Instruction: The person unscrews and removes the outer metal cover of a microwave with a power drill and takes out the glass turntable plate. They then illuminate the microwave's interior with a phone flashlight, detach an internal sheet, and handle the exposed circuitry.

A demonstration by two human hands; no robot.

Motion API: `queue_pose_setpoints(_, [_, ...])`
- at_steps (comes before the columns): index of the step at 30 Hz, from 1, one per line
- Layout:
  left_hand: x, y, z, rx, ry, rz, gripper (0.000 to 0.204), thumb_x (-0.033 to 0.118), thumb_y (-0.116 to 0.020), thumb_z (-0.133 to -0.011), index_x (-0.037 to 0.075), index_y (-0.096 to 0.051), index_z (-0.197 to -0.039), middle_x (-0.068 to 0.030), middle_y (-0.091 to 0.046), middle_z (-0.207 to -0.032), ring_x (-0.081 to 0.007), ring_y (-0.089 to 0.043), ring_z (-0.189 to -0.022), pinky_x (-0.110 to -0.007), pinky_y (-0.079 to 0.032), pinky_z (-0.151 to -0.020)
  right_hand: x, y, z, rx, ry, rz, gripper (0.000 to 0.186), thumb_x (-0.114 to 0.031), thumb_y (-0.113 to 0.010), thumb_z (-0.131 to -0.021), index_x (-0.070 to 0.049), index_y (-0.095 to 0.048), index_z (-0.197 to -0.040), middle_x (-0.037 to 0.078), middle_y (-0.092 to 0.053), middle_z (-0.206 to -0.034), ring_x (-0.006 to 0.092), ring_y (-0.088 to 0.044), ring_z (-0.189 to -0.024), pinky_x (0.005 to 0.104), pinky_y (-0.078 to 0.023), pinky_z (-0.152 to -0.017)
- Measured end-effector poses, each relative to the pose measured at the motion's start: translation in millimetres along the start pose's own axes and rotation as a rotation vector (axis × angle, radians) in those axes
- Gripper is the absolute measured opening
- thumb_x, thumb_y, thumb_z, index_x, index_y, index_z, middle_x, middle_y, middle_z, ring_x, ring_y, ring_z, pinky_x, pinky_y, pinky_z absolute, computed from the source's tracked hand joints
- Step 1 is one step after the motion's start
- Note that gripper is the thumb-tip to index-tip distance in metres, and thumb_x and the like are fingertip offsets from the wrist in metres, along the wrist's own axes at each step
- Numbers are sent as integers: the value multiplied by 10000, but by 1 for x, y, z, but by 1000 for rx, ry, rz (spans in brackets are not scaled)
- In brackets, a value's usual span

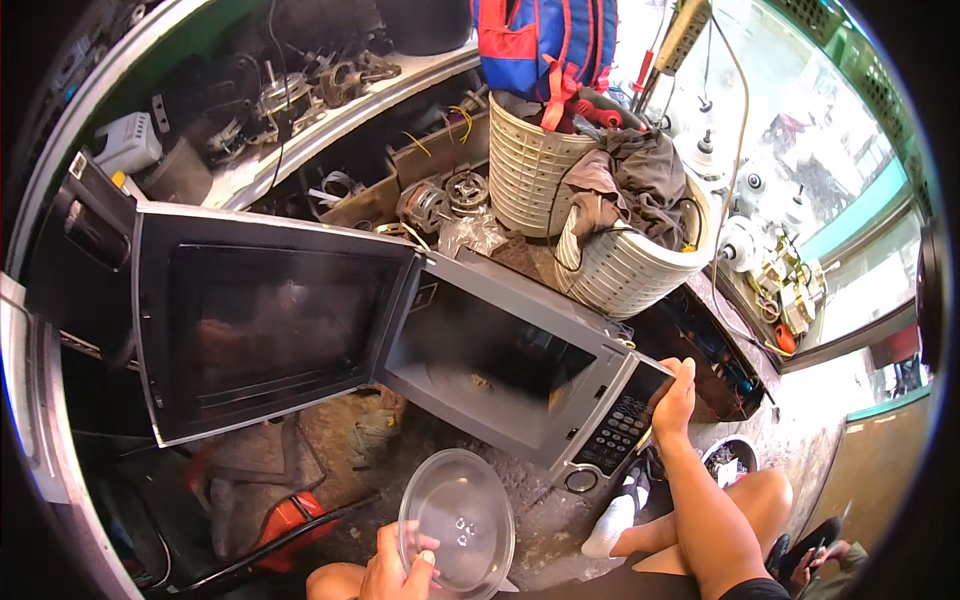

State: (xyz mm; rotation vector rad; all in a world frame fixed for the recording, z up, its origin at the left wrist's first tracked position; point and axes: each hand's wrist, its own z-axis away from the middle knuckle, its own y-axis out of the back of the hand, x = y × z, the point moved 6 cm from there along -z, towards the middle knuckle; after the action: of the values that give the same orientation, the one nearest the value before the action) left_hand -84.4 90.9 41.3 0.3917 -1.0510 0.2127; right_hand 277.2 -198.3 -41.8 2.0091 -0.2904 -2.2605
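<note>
A silver and black microwave oven [510, 350] sits at the centre, tilted, with its dark door [270, 320] swung wide open to the left. My right hand [676, 395] grips the top right corner of the oven, beside the control panel [615, 435], its fingers curled over the edge. At the bottom, my left hand [405, 560] holds a round clear glass turntable plate [457, 500] by its left rim, in front of the oven. The cavity's interior is partly shadowed.
Behind stand two white baskets [630, 280] with cloths and a blue-red backpack [545, 50]. Metal parts line a shelf [300, 120]; motors lie at the right [790, 300]. A red object [290, 530] is on the floor, and another person's hand [820, 555] shows at lower right.
</note>
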Motion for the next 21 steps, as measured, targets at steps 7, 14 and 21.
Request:
queue_pose_setpoints(7, [3,5,8,20,171,287,394,35,-514,-1010,23,-370,-1377,-84,-596,-1072,-131,-599,-736,-245,-546,-659,9,1,3,32,-75,-47,616,-540,-295,-1087,-97,-628,-818,-38,-542,-631,64,-420,-521,231,-301,-493])
queue_pose_setpoints(14, [-12,5,8,-64,115,127,387,70,-516,-1024,15,-358,-1373,-99,-598,-1056,-132,-618,-722,-266,-544,-624,9,2,-2,-2,-5,-57,611,-499,-269,-1102,-83,-613,-817,-27,-561,-687,83,-468,-608,243,-368,-586])
queue_pose_setpoints(21, [-19,6,5,-50,74,70,387,54,-520,-1017,21,-369,-1372,-101,-606,-1064,-134,-619,-728,-266,-542,-620,16,10,-6,15,1,-60,622,-500,-255,-1105,-79,-614,-820,-20,-558,-685,80,-454,-599,247,-365,-582])
